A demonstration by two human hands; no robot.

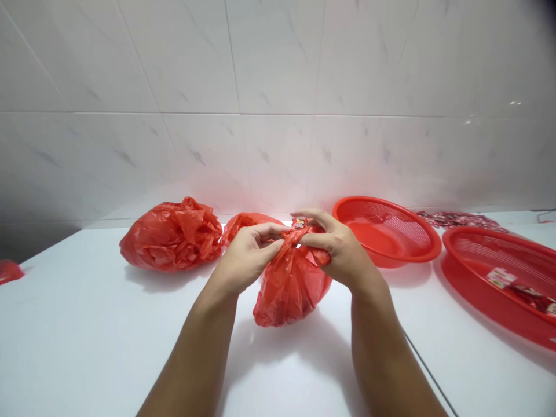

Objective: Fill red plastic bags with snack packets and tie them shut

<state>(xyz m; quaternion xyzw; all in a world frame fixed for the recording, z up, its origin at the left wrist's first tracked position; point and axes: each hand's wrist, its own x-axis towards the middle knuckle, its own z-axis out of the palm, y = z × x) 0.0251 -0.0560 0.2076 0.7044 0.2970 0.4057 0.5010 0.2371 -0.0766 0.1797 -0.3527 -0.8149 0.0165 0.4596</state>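
Note:
A bulging red plastic bag (291,286) sits on the white table in front of me, its gathered neck twisted upward. My left hand (245,258) and my right hand (341,246) both pinch that neck from either side. A small printed packet (299,223) shows at the top of the neck, just between my fingers. Behind my left hand lies a second red plastic bag (245,225), partly hidden by it. Farther left rests a third, larger and crumpled red plastic bag (171,237).
A round red plastic basket (386,229) stands just beyond my right hand. At the far right, a second red basket (504,272) holds printed packets. A patterned strip (456,220) lies along the white tile wall (278,87). A red scrap (8,271) sits at the left table edge (78,243).

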